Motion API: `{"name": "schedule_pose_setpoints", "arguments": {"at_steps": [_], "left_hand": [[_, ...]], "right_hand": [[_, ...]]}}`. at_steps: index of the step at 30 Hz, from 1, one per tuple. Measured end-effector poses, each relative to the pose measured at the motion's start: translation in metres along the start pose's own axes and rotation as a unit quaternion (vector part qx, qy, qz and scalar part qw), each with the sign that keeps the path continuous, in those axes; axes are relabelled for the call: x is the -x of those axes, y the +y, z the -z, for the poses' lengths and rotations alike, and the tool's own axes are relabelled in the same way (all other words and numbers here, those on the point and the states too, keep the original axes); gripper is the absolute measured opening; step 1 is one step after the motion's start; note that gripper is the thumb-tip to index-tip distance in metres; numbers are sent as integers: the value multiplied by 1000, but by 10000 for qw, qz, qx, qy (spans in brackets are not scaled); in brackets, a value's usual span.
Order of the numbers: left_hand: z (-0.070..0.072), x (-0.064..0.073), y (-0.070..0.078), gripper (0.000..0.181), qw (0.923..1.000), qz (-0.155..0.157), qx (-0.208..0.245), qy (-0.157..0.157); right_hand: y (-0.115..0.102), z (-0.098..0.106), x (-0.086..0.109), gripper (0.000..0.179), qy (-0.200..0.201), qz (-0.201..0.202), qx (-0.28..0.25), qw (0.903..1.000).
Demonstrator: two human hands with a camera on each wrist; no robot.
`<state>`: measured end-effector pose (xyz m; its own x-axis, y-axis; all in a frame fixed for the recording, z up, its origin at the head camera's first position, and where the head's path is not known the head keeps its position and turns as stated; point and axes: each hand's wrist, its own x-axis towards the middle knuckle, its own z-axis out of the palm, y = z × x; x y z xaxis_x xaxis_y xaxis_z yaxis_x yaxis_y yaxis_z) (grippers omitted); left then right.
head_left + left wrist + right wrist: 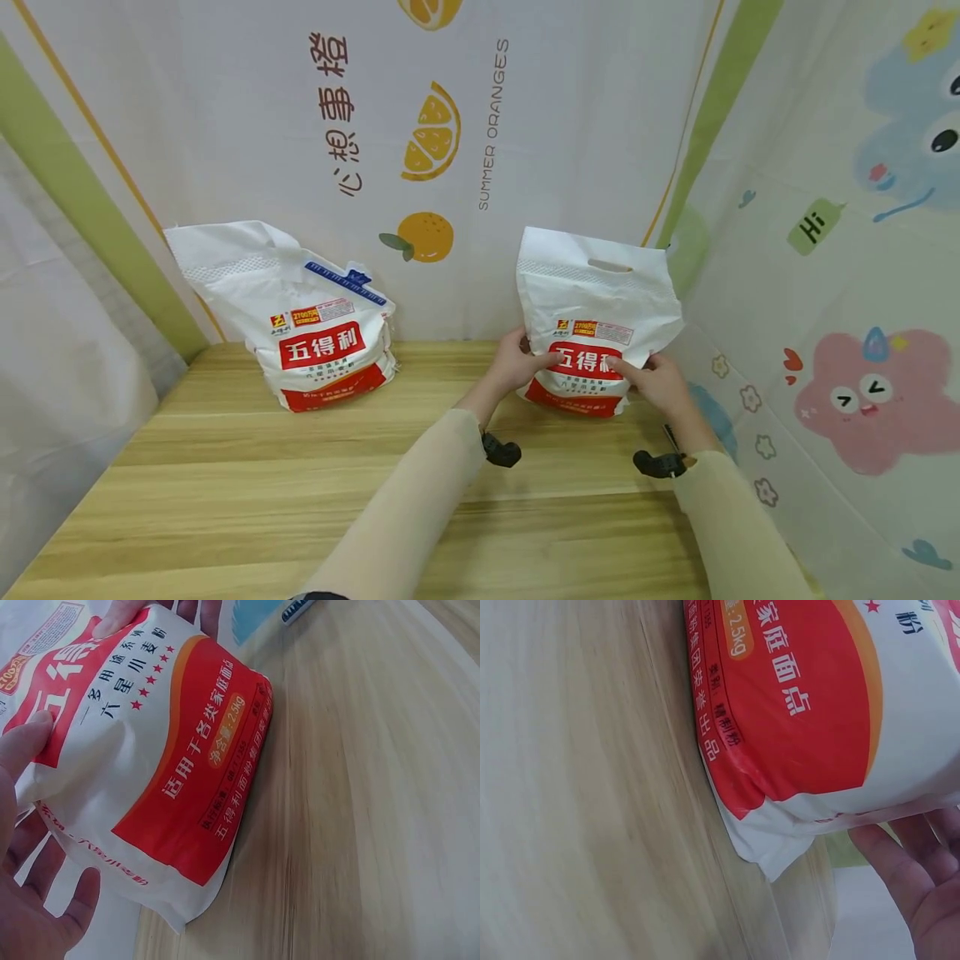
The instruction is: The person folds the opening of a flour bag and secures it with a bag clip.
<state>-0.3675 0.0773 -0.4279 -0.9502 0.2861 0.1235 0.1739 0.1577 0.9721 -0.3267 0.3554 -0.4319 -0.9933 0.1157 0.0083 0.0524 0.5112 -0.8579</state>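
Printed curtains (600,125) with oranges (433,137) and cartoon figures (877,400) hang behind and beside a wood-grained worktop (225,492). Near its back edge, right of centre, stands a wheat-flour bag (592,308) with a cut-out handle. The person's left hand (516,367) and right hand (658,385) clamp its two sides, thumbs on the front. Gripping or settling this bag seems the step in hand; the next move likely calls for even pressure, since the soft pack could sag. A matching flour bag (300,321) stands well apart, to the left.
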Motion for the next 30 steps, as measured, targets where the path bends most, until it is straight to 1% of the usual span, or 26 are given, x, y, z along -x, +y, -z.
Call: {"name": "schedule_pose_setpoints", "arguments": {"at_steps": [4, 12, 20, 27, 30], "left_hand": [[5, 5, -2, 54, 10000, -43, -25, -22], [14, 14, -4, 54, 10000, -35, -79, -32], [22, 24, -3, 56, 9999, -89, -89, -88], [27, 31, -4, 53, 9997, -158, -168, 4], [30, 34, -7, 56, 9998, -200, -1, -91]], "right_hand": [[-1, -3, 1, 86, -39, 16, 28, 10000], [-3, -8, 3, 81, -78, 204, 159, 9996], [-8, -13, 9, 69, -52, 514, 423, 9978], [-12, -18, 10, 74, -201, 406, 310, 9985], [-12, -21, 10, 73, -314, 408, 224, 9984]]}}
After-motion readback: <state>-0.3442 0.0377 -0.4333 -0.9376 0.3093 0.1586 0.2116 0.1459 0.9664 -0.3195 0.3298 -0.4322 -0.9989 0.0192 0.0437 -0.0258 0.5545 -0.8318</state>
